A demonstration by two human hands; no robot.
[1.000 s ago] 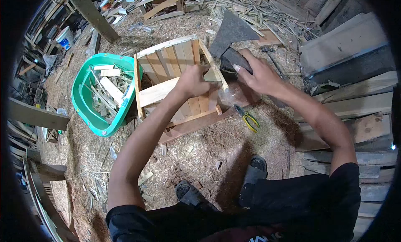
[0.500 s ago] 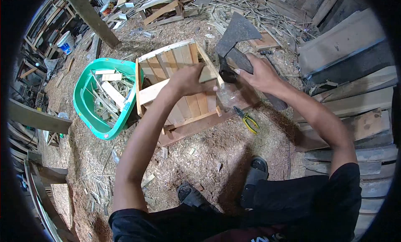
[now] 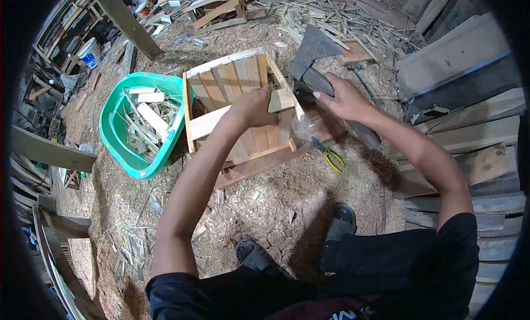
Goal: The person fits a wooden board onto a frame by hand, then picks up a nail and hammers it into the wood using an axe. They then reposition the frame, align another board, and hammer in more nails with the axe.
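Note:
A small slatted wooden crate (image 3: pixel 251 133) stands tilted on a reddish-brown board (image 3: pixel 248 172). My left hand (image 3: pixel 254 107) is closed around the pale crosspiece (image 3: pixel 212 122) that spans the crate's near side. In my right hand (image 3: pixel 345 99) is a hatchet (image 3: pixel 314 48), gripped by its dark handle. Its broad metal blade points up and away, while the black part below the blade is close to the crate's right corner. Yellow-handled pliers (image 3: pixel 330 155) lie on the ground just right of the board.
Left of the crate stands a green plastic tub (image 3: pixel 118 146) holding wood offcuts and strips. Sawdust and chips cover the ground (image 3: pixel 265 204). Stacked planks (image 3: pixel 458 135) line the right side. A post (image 3: pixel 127 24) rises at upper left, and scrap sticks (image 3: pixel 326 16) lie at the back.
The hatchet blade has dipped slightly in my right hand. My left fingers have curled in more around the crosspiece. The view has shifted a little; the pliers and tub appear unmoved.

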